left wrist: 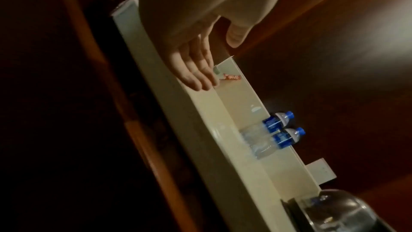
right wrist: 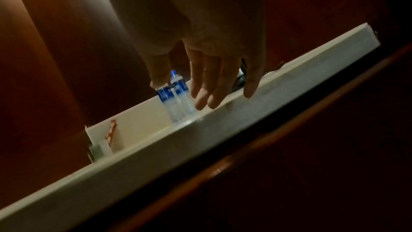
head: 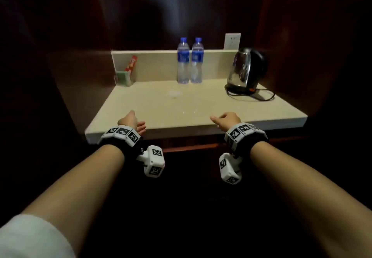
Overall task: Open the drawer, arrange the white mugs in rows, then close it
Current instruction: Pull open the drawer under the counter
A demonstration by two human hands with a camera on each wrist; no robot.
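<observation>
A dark wooden drawer front (head: 191,147) runs under the cream counter's (head: 181,107) front edge and looks closed; it shows as a reddish strip (right wrist: 223,163) in the right wrist view. No white mugs are in view. My left hand (head: 132,123) hovers over the counter's front left, fingers relaxed and holding nothing. Over the front right, my right hand (head: 225,120) hangs with loose fingers (right wrist: 214,88), also holding nothing. The left wrist view shows the left fingers (left wrist: 196,72) straight above the counter edge.
Two blue-capped water bottles (head: 189,60) stand at the back centre. A steel kettle (head: 245,68) with its cord sits back right, below a wall socket (head: 232,41). A small holder with packets (head: 125,75) is back left. Dark wood walls enclose the niche.
</observation>
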